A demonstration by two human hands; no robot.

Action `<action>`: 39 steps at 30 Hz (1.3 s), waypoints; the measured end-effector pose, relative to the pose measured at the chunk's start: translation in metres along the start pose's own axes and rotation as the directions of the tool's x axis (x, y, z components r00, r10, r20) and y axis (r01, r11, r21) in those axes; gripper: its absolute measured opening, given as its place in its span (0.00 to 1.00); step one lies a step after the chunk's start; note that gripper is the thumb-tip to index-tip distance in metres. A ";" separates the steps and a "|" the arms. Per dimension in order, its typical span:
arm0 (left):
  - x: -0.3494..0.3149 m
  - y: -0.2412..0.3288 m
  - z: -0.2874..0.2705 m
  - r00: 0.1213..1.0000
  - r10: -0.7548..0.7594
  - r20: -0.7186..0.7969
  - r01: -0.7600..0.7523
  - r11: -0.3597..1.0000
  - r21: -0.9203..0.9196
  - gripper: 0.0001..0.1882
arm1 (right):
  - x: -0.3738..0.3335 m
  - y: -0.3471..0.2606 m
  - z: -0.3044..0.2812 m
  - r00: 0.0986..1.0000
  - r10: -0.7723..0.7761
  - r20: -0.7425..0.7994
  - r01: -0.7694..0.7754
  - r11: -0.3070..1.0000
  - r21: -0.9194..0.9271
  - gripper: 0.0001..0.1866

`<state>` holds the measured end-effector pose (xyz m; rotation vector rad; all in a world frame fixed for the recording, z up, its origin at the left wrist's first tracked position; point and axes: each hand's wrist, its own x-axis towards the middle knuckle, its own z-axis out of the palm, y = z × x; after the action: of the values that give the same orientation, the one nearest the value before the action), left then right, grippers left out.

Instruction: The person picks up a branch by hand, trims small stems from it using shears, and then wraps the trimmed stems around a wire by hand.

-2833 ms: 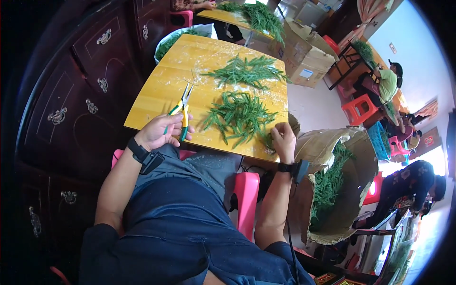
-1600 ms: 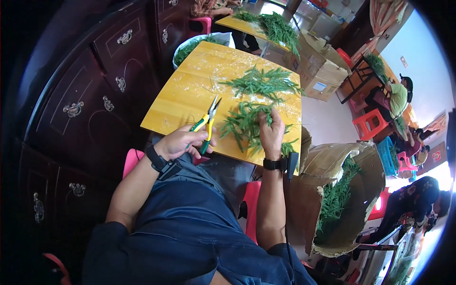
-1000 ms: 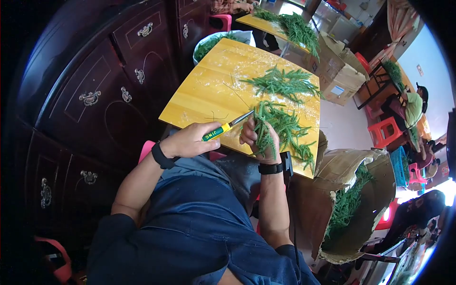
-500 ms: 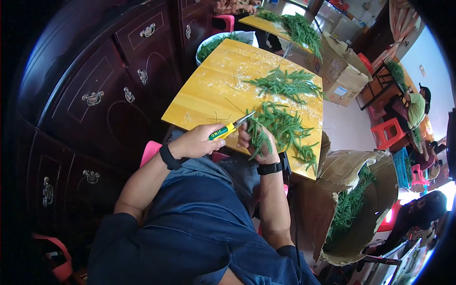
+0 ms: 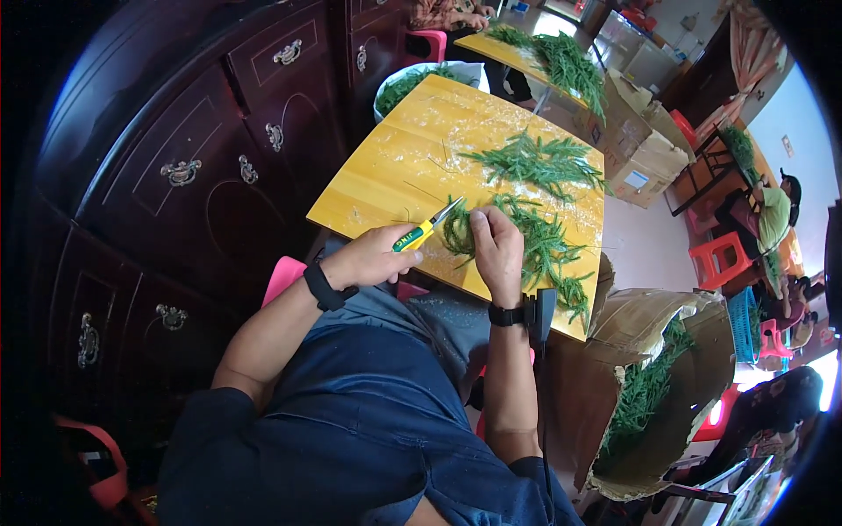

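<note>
My left hand (image 5: 373, 256) is closed around a pair of long-nosed pliers (image 5: 423, 231) with yellow and green grips. Their metal tip points up and right, close to a green needle-leaved sprig (image 5: 456, 235). Just to the right, my right hand (image 5: 500, 254) is turned with its back up and its fingers pinched at that sprig; the exact grip point is hidden behind the fingers. More green sprigs (image 5: 548, 245) lie beyond and beside this hand on the yellow table (image 5: 364, 188). A further bunch of sprigs (image 5: 535, 164) rests higher up on the tabletop.
Thin dark wires and white bits are scattered on the table. An open cardboard box (image 5: 561, 399) with greenery stands at the right, a white-lined tub (image 5: 478, 77) behind the table. Dark drawers (image 5: 175, 202) line the left. Other people sit farther off.
My right hand has turned over and risen slightly, its back now showing and covering part of the sprig. The pliers have shifted a little lower and tilt more steeply.
</note>
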<state>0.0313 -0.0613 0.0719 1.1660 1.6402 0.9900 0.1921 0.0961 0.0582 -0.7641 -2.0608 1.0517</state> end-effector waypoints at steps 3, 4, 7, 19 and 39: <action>0.005 0.005 -0.005 0.999 -0.034 0.020 0.036 0.993 -0.117 0.13 | 0.009 0.012 0.014 0.995 -0.066 -0.078 0.071 0.996 0.058 0.14; 0.007 0.006 -0.007 0.998 -0.063 0.009 0.064 0.992 -0.106 0.13 | 0.010 0.014 0.018 0.996 -0.069 -0.054 0.072 0.996 0.059 0.14; 0.014 0.004 -0.011 0.992 -0.124 -0.012 0.123 0.989 -0.084 0.14 | 0.013 0.022 0.027 0.997 -0.071 -0.010 0.071 0.995 0.066 0.14; 0.033 -0.007 -0.017 0.978 -0.204 0.040 0.198 0.974 0.111 0.25 | 0.019 0.052 0.040 0.982 0.030 0.186 -0.105 0.908 0.405 0.09; 0.045 -0.017 0.002 0.997 0.070 0.015 -0.068 0.854 0.515 0.20 | 0.014 0.049 0.035 0.983 0.088 0.163 -0.152 0.886 0.439 0.08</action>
<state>0.0207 -0.0217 0.0467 1.5836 1.9463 0.5996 0.1657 0.1163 0.0059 -0.5947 -1.7879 1.6215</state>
